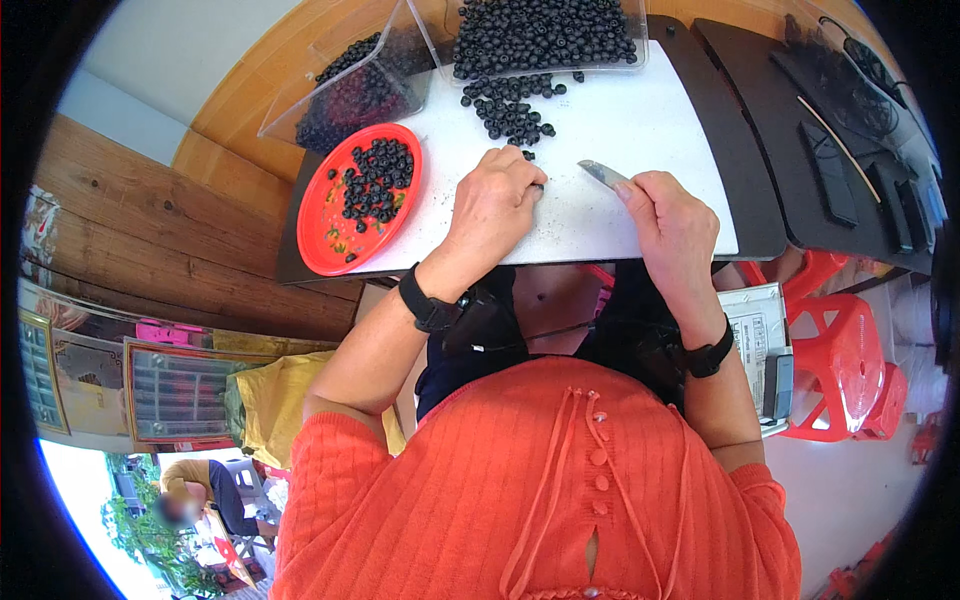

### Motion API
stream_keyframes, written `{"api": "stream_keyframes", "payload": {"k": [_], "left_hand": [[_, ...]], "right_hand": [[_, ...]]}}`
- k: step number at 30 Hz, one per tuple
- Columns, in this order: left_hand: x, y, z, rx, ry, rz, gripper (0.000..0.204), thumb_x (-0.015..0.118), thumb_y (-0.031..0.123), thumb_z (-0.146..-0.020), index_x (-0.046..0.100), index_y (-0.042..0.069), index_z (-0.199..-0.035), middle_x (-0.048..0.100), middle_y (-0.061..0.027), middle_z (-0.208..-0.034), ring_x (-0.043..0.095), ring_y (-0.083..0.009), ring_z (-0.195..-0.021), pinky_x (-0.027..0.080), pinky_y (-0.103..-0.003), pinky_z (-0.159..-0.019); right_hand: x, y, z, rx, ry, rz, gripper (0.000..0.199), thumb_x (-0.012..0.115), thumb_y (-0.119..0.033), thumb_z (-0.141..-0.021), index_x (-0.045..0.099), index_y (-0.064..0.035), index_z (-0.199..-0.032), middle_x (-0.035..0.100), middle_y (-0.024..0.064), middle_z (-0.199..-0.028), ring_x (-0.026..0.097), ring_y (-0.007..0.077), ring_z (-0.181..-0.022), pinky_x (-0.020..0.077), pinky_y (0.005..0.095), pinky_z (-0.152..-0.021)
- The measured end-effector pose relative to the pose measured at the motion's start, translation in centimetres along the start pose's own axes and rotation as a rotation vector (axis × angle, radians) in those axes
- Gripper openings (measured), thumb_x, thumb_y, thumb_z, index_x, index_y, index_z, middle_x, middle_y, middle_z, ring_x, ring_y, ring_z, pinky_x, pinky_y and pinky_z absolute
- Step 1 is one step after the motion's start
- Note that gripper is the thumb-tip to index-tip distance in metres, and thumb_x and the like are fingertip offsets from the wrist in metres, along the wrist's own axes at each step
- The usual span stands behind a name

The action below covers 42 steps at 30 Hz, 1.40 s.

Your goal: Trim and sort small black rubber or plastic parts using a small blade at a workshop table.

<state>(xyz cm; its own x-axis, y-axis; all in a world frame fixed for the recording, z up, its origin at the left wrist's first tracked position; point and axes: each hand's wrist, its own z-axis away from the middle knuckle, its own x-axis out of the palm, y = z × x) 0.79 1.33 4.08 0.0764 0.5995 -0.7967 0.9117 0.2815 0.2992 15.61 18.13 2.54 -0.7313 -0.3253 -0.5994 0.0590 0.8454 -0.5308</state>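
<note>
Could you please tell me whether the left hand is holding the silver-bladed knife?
No, the silver-bladed knife is held in the right hand.

A red-orange knit top is worn, ribbed in vertical lines, with loose sleeves ended near the elbows. The front is lined with a row of small round buttons in a similar shade, flanked by long thin cords. A black band is strapped below the left hand, and a dark wristband below the right hand. The legs are covered by dark clothing.
</note>
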Motion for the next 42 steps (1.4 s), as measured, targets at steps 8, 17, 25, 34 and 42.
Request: {"api": "stream_keyframes", "payload": {"k": [8, 17, 25, 34, 42], "left_hand": [[0.6, 0.4, -0.1, 0.023, -0.094, -0.289, 0.016, 0.064, 0.001, -0.080, 0.068, 0.002, -0.095, 0.057, -0.0139, -0.090, 0.059, -0.0332, -0.091, 0.051, -0.043, -0.074], [-0.1, 0.5, 1.4, 0.041, -0.064, -0.297, 0.016, 0.061, -0.001, -0.080, 0.068, 0.001, -0.094, 0.056, -0.0145, -0.090, 0.057, -0.0344, -0.089, 0.051, -0.043, -0.073], [-1.4, -0.4, 2.3, -0.152, 0.061, 0.417, 0.021, 0.060, -0.001, -0.088, 0.070, -0.001, -0.107, 0.059, -0.0081, -0.087, 0.058, -0.0182, -0.079, 0.048, -0.030, -0.067], [-1.2, -0.1, 3.3, -0.507, 0.070, 1.421, 0.028, 0.059, 0.004, -0.096, 0.062, -0.009, -0.120, 0.065, -0.0145, -0.096, 0.061, -0.0183, -0.079, 0.050, -0.029, -0.066], [-0.8, -0.3, 3.1, -0.444, 0.075, 1.509, 0.024, 0.058, -0.001, -0.095, 0.065, -0.009, -0.117, 0.066, -0.0130, -0.093, 0.063, -0.0178, -0.079, 0.052, -0.030, -0.065]], "right_hand": [[0.1, -0.1, 0.1, -0.020, 0.019, 0.009, 0.022, 0.065, -0.025, -0.093, 0.064, -0.0056, -0.083, 0.065, 0.0091, -0.075, 0.065, 0.0256, -0.063, 0.0487, 0.0367, -0.058], [0.1, -0.1, 0.2, -0.038, 0.019, 0.032, 0.021, 0.065, -0.025, -0.092, 0.064, -0.0060, -0.083, 0.065, 0.0097, -0.076, 0.065, 0.0276, -0.064, 0.0489, 0.0379, -0.058], [-0.4, -1.5, 0.2, -0.019, -0.030, -0.050, 0.024, 0.066, -0.026, -0.091, 0.066, -0.0049, -0.080, 0.066, 0.0113, -0.074, 0.065, 0.0305, -0.062, 0.0493, 0.0387, -0.057], [1.6, -3.5, 0.0, 0.020, -0.126, -0.189, 0.024, 0.066, -0.027, -0.092, 0.067, -0.0059, -0.080, 0.065, 0.0126, -0.068, 0.065, 0.0308, -0.060, 0.0483, 0.0394, -0.056], [1.9, -3.3, 0.1, 0.069, -0.151, -0.209, 0.026, 0.064, -0.029, -0.093, 0.066, -0.0066, -0.079, 0.065, 0.0124, -0.066, 0.064, 0.0309, -0.058, 0.0473, 0.0402, -0.055]]}}
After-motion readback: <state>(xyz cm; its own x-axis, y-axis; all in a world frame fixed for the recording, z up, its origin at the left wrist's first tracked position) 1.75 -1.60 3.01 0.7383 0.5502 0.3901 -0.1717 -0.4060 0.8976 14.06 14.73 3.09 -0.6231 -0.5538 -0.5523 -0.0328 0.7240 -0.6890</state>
